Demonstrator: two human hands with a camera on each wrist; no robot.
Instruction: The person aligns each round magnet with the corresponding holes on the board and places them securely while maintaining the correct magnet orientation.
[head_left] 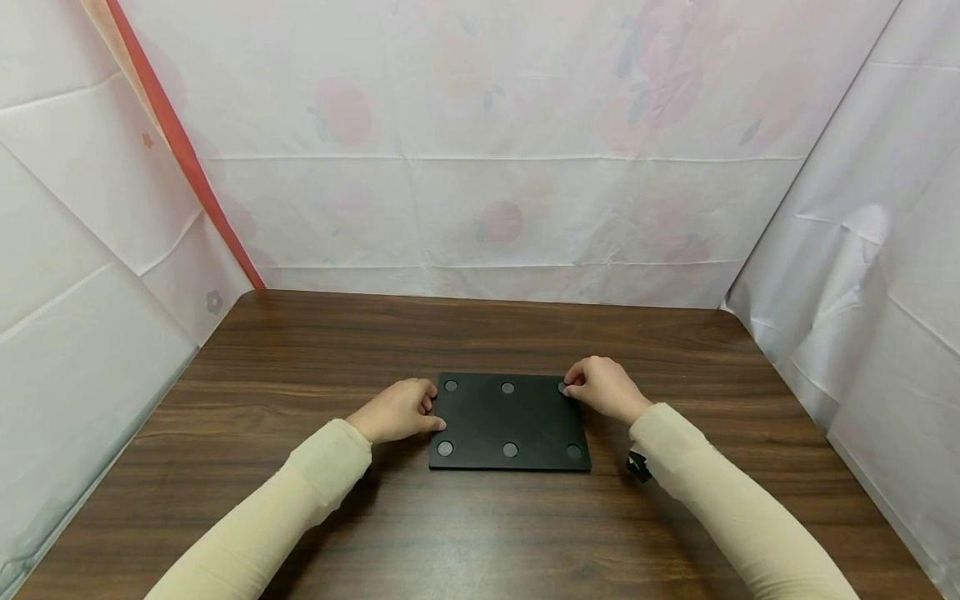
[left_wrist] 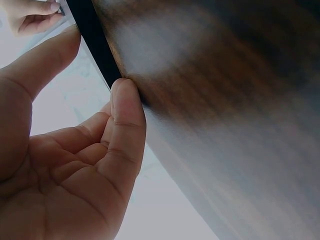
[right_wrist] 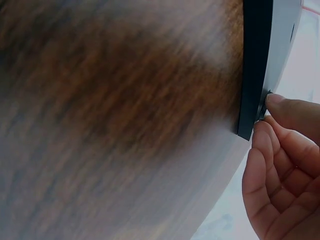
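Note:
A flat black rectangular board (head_left: 510,421) with grey round spots along its far and near edges lies on the table. At its left edge, my left hand (head_left: 401,410) holds the board, thumb on the rim and fingertips against the side. The left wrist view shows the thumb and one finger of this hand (left_wrist: 75,150) along the board's dark side (left_wrist: 97,40). My right hand (head_left: 606,387) is over the far right corner, where thumb and forefinger pinch a small dark disc (head_left: 562,388) close to the board's surface. In the right wrist view the fingertips partly hide that disc (right_wrist: 265,105).
The brown wood-grain table (head_left: 480,533) extends around the board on all sides. White printed curtains (head_left: 480,208) hang behind and at both sides, with a red strip (head_left: 183,150) at the left corner. A black strap (head_left: 638,466) shows below the right sleeve.

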